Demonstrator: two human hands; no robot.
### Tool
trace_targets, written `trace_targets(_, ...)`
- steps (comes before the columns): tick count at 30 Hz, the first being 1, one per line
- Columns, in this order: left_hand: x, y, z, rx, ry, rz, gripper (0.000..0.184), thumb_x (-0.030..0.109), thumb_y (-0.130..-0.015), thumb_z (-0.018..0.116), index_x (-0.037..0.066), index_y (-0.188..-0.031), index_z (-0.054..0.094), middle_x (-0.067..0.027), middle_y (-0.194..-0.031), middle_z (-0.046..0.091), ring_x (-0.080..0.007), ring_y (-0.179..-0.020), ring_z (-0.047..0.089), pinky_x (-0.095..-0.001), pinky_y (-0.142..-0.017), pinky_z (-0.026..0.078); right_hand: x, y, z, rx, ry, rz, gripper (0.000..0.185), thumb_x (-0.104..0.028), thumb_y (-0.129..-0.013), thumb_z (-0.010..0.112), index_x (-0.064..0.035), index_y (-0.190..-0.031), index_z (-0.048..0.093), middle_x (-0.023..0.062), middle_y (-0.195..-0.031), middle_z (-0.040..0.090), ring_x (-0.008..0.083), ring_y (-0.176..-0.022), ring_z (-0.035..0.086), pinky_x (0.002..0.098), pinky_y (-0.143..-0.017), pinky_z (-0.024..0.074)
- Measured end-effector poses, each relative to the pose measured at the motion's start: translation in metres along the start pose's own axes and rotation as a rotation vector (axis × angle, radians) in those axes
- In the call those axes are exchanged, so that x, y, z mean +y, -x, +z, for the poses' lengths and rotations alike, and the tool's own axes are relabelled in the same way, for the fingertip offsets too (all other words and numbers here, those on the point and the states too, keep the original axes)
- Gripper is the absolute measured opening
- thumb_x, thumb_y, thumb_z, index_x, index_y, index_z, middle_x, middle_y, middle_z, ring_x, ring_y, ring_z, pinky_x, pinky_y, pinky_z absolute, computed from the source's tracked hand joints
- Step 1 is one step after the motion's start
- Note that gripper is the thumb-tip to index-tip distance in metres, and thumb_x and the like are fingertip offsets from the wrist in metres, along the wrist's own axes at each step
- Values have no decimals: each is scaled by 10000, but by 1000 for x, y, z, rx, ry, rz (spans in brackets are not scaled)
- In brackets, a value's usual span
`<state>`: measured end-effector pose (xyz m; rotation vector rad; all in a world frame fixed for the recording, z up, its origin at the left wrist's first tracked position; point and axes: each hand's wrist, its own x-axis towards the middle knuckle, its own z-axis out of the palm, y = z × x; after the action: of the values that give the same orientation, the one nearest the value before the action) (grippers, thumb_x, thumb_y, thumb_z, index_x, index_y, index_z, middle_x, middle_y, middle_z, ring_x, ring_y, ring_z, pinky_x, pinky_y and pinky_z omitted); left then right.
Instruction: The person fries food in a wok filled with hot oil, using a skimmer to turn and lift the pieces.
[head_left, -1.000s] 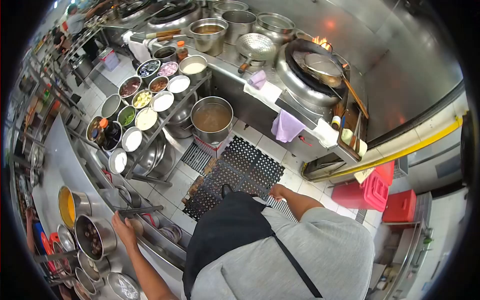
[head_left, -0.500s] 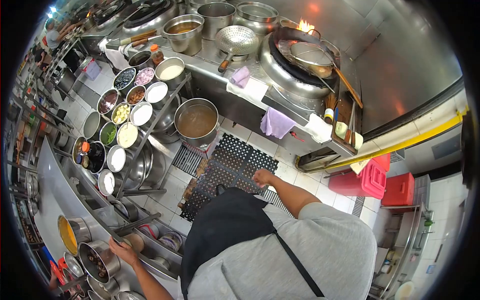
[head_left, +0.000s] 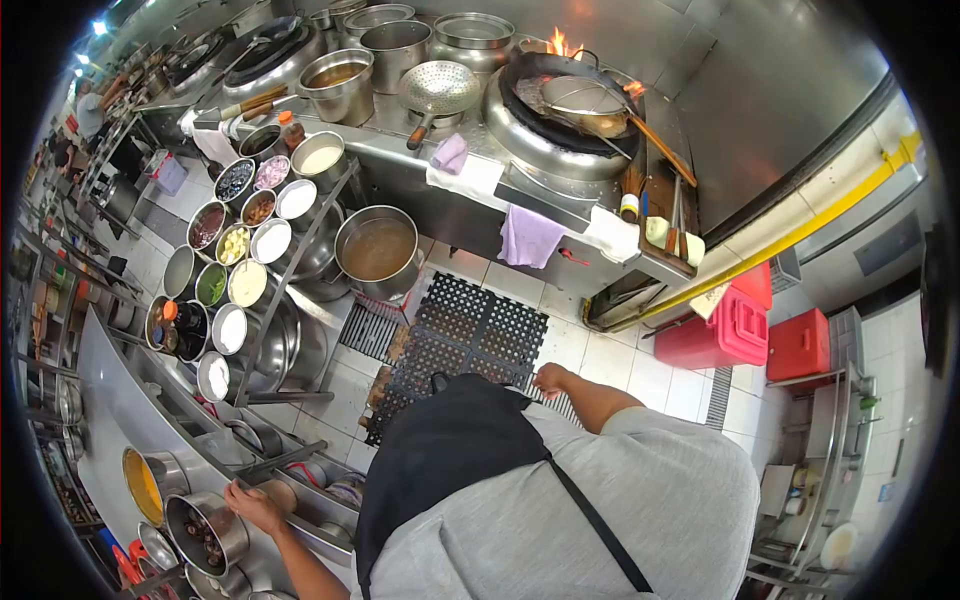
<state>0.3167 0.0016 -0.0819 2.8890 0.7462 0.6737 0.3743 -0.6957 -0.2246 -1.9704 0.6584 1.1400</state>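
Left side: my left hand (head_left: 257,507) is released, its fingers laid out rather than curled round anything, at the near edge of the long grey metal worktop (head_left: 105,400).
Beside those fingertips: a deep round stainless-steel pot (head_left: 232,543) with dark brown pieces in it stands on the worktop; whether I touch its rim, I cannot tell.
Next along: a steel pot with yellow-orange contents (head_left: 173,476) stands just beyond the first one.
Right side: my right hand (head_left: 550,380) hangs above the floor with its fingers curled; I cannot tell whether anything is inside them.
My front: I wear a black cloth apron (head_left: 430,460) over a grey short-sleeved shirt (head_left: 600,480).
Floor ahead: a black perforated mat (head_left: 480,312) lies on white tiles, and a wide steel pot of cloudy brown liquid (head_left: 376,290) stands near its far left corner.
Rack: round steel tubs (head_left: 325,180) hold white, pink, green and pale yellow foods, with orange-capped dark bottles among them.
Range: a mesh strainer with a long wooden handle (head_left: 582,95) rests over a large dark wok (head_left: 522,88), orange flames (head_left: 562,43) behind; a lilac cloth (head_left: 530,237) drapes over the front edge.
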Motion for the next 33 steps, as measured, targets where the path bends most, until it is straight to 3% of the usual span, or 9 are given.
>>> trace_targets(6,-2,0,-2,-28,39,-19,381,-16,-759,459,2,-1133,526,-200,-1200,454,-360,-1136,417,-435,-982,319,5,-11,3,0,-145,-83,149,-144,-841,529,-25,-796,607,91,-637,584,198,-524,587,344,-455,518)
trace_targets(7,0,1,-2,-29,45,-15,381,-16,-759,459,2,-1133,526,-200,-1200,454,-360,-1136,417,-435,-982,319,19,-39,0,-104,56,-222,110,-105,-833,515,-34,-833,599,73,-647,570,185,-555,584,338,-466,519)
trace_targets(10,2,2,-5,-28,77,-28,371,-15,-763,457,0,-1126,531,-201,-1211,442,-360,-1141,411,-438,-977,323,3,-2,5,12,-275,-172,112,-101,-831,515,-30,-869,593,64,-655,568,181,-557,586,330,-471,521)
trace_targets(20,0,3,-3,-67,1,-9,376,3,-770,478,12,-1143,526,-206,-1225,435,-371,-1146,407,-443,-979,319,58,55,6,55,-82,0,167,-166,-840,552,-3,-825,584,105,-660,592,208,-581,625,351,-477,540)
trace_targets(22,-2,4,-1,-61,-13,-2,385,6,-776,482,23,-1159,519,-208,-1240,427,-370,-1158,403,-451,-981,316,75,57,-3,109,-199,-35,148,-145,-844,546,-3,-839,585,111,-684,598,204,-578,618,343,-476,535)
trace_targets(25,-10,5,7,-65,-66,28,379,12,-783,482,25,-1160,519,-208,-1251,420,-370,-1166,398,-449,-981,316,91,62,-43,267,-263,-158,213,-187,-879,557,13,-808,572,107,-693,601,191,-570,596,318,-473,520)
trace_targets(27,-10,4,5,-56,-97,72,377,12,-785,482,16,-1160,514,-209,-1234,431,-373,-1142,418,-446,-971,327,78,75,-76,416,-357,-234,303,-276,-884,564,2,-763,563,94,-678,599,162,-532,579,291,-476,505)
trace_targets(30,-22,-7,21,-97,-112,25,426,-8,-750,519,-1,-1175,490,-201,-1169,475,-367,-1086,460,-439,-941,353,46,110,-127,481,-467,-335,354,-285,-879,577,5,-677,553,70,-628,589,142,-515,574,275,-458,487)
trace_targets(33,42,-2,-5,-57,-207,104,466,-17,-722,543,7,-1184,486,-205,-1161,484,-358,-1093,458,-437,-930,359,22,147,-175,467,-447,-424,324,-291,-884,577,-23,-705,555,39,-639,579,115,-546,566,250,-502,491)
